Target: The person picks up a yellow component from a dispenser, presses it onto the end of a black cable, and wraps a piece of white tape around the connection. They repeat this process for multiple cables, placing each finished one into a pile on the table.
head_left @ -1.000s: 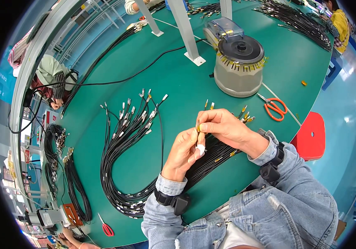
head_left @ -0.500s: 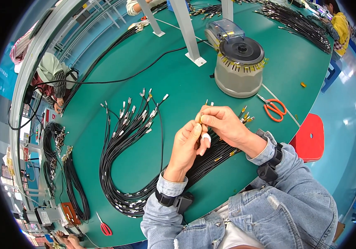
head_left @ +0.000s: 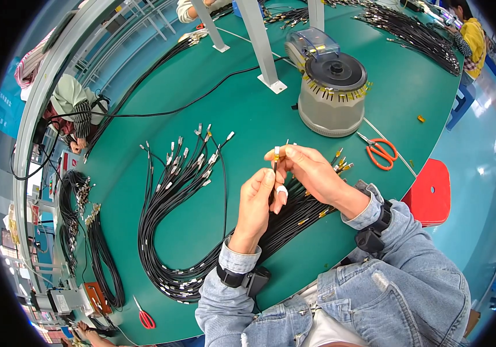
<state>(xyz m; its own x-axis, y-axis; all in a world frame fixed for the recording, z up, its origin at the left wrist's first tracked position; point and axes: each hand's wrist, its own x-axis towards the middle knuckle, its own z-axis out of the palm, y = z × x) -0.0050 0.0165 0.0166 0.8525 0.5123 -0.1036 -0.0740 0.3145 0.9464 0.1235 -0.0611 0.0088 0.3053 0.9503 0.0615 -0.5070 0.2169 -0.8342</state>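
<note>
A thin black cable (head_left: pixel 275 165) stands upright between my hands, its metal connector end uppermost with a yellow band below it. My left hand (head_left: pixel 252 203) pinches the cable under the connector. My right hand (head_left: pixel 315 176) has its index finger behind the connector and its thumb beside it; a white wrap covers one fingertip near the left hand. Beneath my hands runs a thick bundle of black cables (head_left: pixel 158 248), curving left and back up to loose silvery connector ends. Several yellow-banded ends (head_left: pixel 340 163) poke out right of my right hand.
Beyond my hands stands a round tape dispenser (head_left: pixel 333 101) with yellow strips round its rim. Orange-handled scissors (head_left: pixel 382 153) lie right of it, red-handled scissors (head_left: pixel 146 318) at lower left. Grey posts (head_left: pixel 262 49) rise from the green table (head_left: pixel 201 324). Beside it is a red stool (head_left: pixel 430 194); co-workers sit around.
My right fingers have shifted from a closed pinch against the left hand's fingertips, and the cable's connector end with its yellow band now shows between them. The left hand has barely moved.
</note>
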